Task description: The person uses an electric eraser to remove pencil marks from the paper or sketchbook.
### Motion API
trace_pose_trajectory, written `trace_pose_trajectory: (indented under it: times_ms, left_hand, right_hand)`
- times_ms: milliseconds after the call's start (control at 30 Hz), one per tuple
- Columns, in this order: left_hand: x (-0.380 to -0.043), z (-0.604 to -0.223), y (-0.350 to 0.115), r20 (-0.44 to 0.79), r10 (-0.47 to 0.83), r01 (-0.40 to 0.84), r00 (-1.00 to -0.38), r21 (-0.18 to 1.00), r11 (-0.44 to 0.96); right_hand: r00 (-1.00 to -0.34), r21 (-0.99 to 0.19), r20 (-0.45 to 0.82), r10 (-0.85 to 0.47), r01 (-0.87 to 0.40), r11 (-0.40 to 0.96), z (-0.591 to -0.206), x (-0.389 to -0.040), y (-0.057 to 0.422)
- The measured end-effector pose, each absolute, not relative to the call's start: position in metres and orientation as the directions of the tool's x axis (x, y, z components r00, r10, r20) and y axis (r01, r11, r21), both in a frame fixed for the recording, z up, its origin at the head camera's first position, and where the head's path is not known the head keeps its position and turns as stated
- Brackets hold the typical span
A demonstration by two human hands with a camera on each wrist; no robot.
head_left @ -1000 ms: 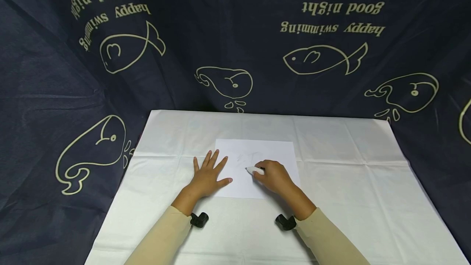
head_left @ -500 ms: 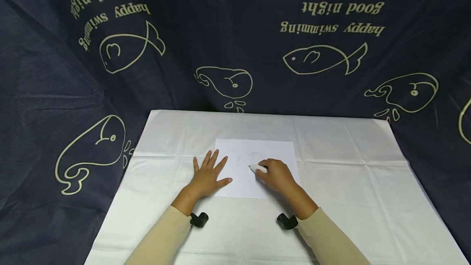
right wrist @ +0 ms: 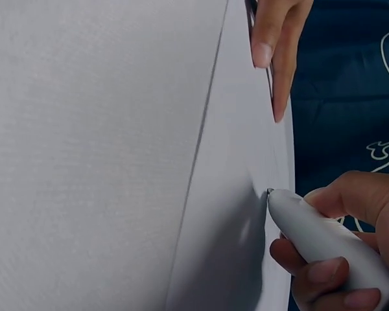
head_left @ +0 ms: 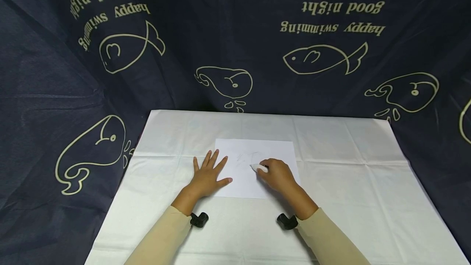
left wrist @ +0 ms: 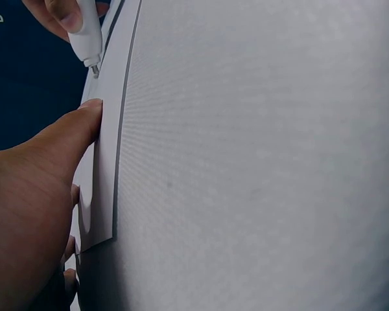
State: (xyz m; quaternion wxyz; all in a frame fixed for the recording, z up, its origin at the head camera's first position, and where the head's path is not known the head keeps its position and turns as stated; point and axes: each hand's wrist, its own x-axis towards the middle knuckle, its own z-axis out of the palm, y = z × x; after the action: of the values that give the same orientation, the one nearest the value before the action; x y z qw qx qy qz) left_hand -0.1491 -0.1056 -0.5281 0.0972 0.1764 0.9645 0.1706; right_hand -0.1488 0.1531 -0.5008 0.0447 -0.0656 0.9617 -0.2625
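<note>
A sheet of white paper [head_left: 235, 187] lies on the table with faint grey marks [head_left: 244, 156] near its middle. My right hand [head_left: 277, 174] grips a thick white electric eraser [right wrist: 327, 243], thumb and fingers curled round its body. Its narrow metal-collared tip points left and down at the paper, just below the marks; whether it touches is hard to tell. Spread flat, my left hand [head_left: 206, 177] rests over the paper's left edge, thumb [left wrist: 84, 126] and fingertips on the sheet. The hand hides part of that edge.
A creased white cloth [head_left: 338, 191] covers the table. Behind and beside it hangs a dark blue curtain [head_left: 228, 23] with fish and whale drawings. Black wrist cameras [head_left: 199, 220] sit at both beige sleeves [head_left: 162, 236].
My right hand has shifted slightly right and up with the electric eraser. A faint downward line among the marks no longer shows. The left hand has stayed in place.
</note>
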Motion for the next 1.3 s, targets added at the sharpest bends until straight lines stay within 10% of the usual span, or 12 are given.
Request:
trace_pose_trajectory:
  times_ms: [1300]
  left_hand:
    - [-0.1493,-0.5292,-0.1067,-0.125,0.381,0.309,-0.916,0.384,0.87]
  right_hand:
    - [-0.985,-0.446,-0.03,-0.172,-0.141,0.884,-0.4945,-0.1518,0.151]
